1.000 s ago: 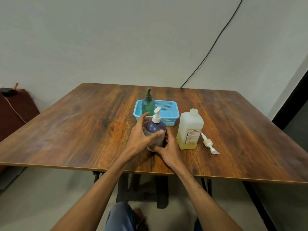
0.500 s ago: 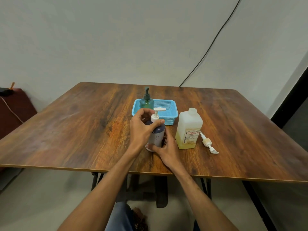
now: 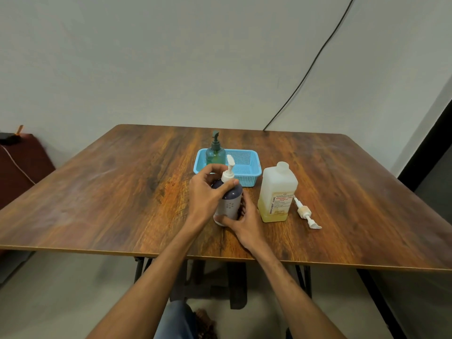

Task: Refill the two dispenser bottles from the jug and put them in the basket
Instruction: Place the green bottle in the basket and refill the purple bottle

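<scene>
A purple and white dispenser bottle [image 3: 231, 201] stands on the wooden table [image 3: 122, 192]. My left hand [image 3: 208, 194] grips its white pump collar from the left, thumb across the front. My right hand [image 3: 244, 223] holds the bottle's base from the right. A green dispenser bottle [image 3: 215, 154] stands in the left end of the blue basket [image 3: 247, 165] behind. The open jug [image 3: 277, 192], with yellow liquid in its lower part, stands just right of my hands.
The jug's loose pump [image 3: 307, 212] lies on the table to the right of the jug. A black cable [image 3: 310, 67] runs down the wall behind. A dark red seat [image 3: 22, 165] is at the far left. The near table edge lies under my forearms.
My left hand moved from the bottle's side up onto the pump collar. The pump spout has turned from pointing right to pointing away. My right hand stayed at the base.
</scene>
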`<control>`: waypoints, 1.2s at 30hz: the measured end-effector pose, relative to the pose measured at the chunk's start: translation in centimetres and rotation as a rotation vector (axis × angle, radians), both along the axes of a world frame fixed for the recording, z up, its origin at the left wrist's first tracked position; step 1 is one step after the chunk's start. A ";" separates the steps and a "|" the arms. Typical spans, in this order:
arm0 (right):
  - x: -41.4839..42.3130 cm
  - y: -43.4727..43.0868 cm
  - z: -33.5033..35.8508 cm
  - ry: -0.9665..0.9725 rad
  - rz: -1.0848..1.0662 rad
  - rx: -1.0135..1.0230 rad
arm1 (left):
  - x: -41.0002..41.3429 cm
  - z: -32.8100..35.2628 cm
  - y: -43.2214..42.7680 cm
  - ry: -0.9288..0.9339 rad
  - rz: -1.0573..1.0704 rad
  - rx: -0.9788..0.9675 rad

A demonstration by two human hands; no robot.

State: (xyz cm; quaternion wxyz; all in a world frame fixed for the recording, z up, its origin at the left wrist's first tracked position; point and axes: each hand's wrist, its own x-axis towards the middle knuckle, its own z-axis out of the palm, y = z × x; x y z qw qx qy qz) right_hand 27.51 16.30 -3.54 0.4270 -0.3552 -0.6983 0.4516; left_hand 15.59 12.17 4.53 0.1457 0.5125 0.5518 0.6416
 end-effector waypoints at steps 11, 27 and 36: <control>0.0 0.0 0.0 0.013 0.012 0.002 | 0.0 -0.3 -0.3 0.008 -0.099 -0.035; 0.1 -0.1 -0.2 0.008 0.020 -0.014 | 0.5 -0.4 -1.0 -0.029 -0.132 -0.009; 0.0 -0.2 -0.1 -0.002 -0.001 -0.011 | 0.6 0.3 -0.8 -0.107 0.014 0.043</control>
